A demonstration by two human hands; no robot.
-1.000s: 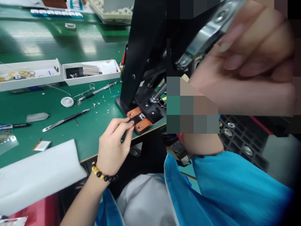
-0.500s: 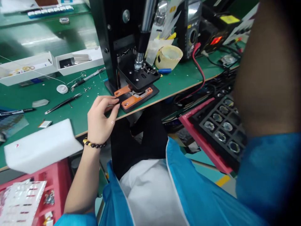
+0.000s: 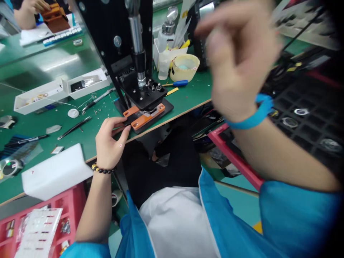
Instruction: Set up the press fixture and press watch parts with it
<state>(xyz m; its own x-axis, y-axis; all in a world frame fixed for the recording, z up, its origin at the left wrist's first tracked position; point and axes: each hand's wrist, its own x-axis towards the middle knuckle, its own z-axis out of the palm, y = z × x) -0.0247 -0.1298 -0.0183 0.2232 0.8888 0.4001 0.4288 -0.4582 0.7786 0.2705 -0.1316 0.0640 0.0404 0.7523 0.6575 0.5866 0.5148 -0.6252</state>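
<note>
My left hand (image 3: 110,138) rests at the near left end of a black fixture with two orange bars (image 3: 146,121), its thumb and fingers bent round that end. The fixture lies under the black head plate (image 3: 146,95) of a hand press (image 3: 118,39), and a small metallic piece shows partly between the bars. In the air to the right of the press is my right hand (image 3: 239,61), smeared by motion, with a blue band at the wrist. Its fingers look curled, but whether they hold anything cannot be seen.
Tweezers (image 3: 74,128), a pen (image 3: 98,100), white boxes (image 3: 87,84) and white foam (image 3: 56,172) lie left. Behind stand a tape roll (image 3: 185,68) and a blue-handled screwdriver (image 3: 180,83). A compartmented black tray (image 3: 311,96) is at right. Another person's hand (image 3: 34,6) shows far left.
My right hand has come into view, with the raised forearm now lower and reaching forward. The camera view has shifted. My left hand stays at the fixture.
</note>
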